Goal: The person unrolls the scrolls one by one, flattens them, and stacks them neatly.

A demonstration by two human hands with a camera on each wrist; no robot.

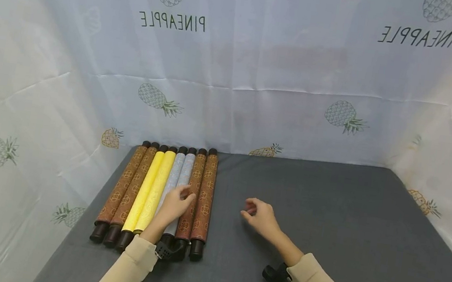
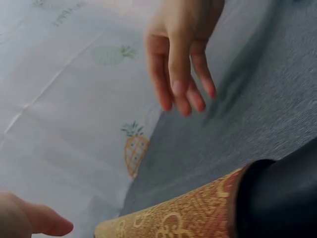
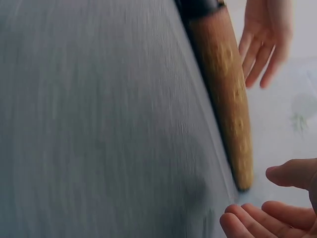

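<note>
Lying side by side at the left rear of the grey bench (image 1: 328,211), eight rolls form one tight row, long axes running from the near side toward the back curtain (image 1: 261,69), dark end caps showing at both ends. From left: two brown patterned rolls (image 1: 124,189), two yellow rolls (image 1: 153,188), two pale blue rolls (image 1: 181,171), then two more brown rolls (image 1: 203,195). Far caps sit just short of the curtain; the leftmost roll lies near the bench's left edge, where the side curtain hangs close. Left hand (image 1: 174,205) rests over the pale blue rolls about midway along them, fingers (image 1: 188,198) relaxed and reaching toward the neighbouring brown roll, gripping nothing; whether the fingertips touch that roll cannot be told. The right wrist view shows the outermost brown roll (image 3: 225,94) with the left hand's straight fingers (image 3: 260,54) beyond it. Right of the row the bench surface is bare. Right hand (image 1: 260,217) hovers low over that open stretch, apart from the rolls, fingers (image 1: 249,208) loosely curled, holding nothing; the left wrist view shows them hanging slack (image 2: 181,74). Open bench continues to the right edge, near the right-hand curtain.
</note>
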